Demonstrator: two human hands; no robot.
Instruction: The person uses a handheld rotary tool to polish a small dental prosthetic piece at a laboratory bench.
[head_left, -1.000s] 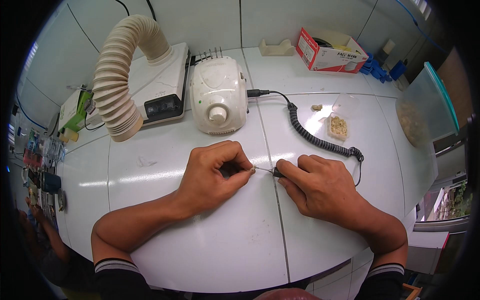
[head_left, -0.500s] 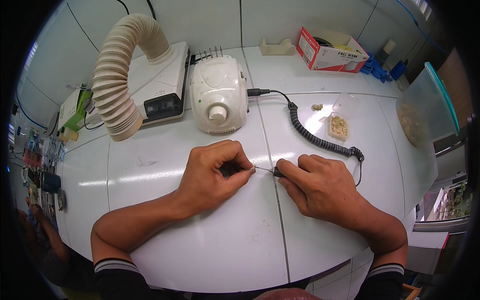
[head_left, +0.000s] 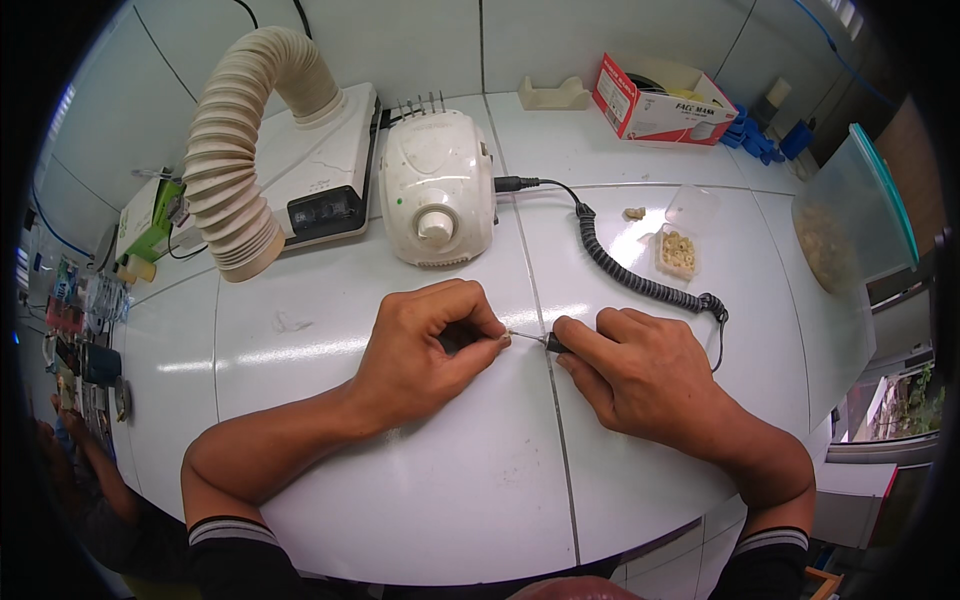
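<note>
My left hand (head_left: 430, 350) pinches a tiny pale piece (head_left: 506, 335) between thumb and forefinger. My right hand (head_left: 635, 375) grips a black rotary handpiece (head_left: 555, 342), whose thin metal bit reaches the piece at my left fingertips; the exact contact is too small to make out. A coiled black cord (head_left: 645, 285) hangs off the white control unit (head_left: 435, 175) beyond my hands, which has several metal bits standing on top. To the right, a small clear container (head_left: 677, 268) holds several cream pieces, with a loose one (head_left: 634, 214) and a lid (head_left: 692, 203) nearby.
A white machine with a ribbed hose (head_left: 228, 170) stands back left. A red-white carton (head_left: 655, 120), blue items (head_left: 760, 143) and cream holder (head_left: 553, 97) line the back; a teal-lidded bin (head_left: 830, 220) is at right. A co-worker's arm (head_left: 105, 470) shows at far left.
</note>
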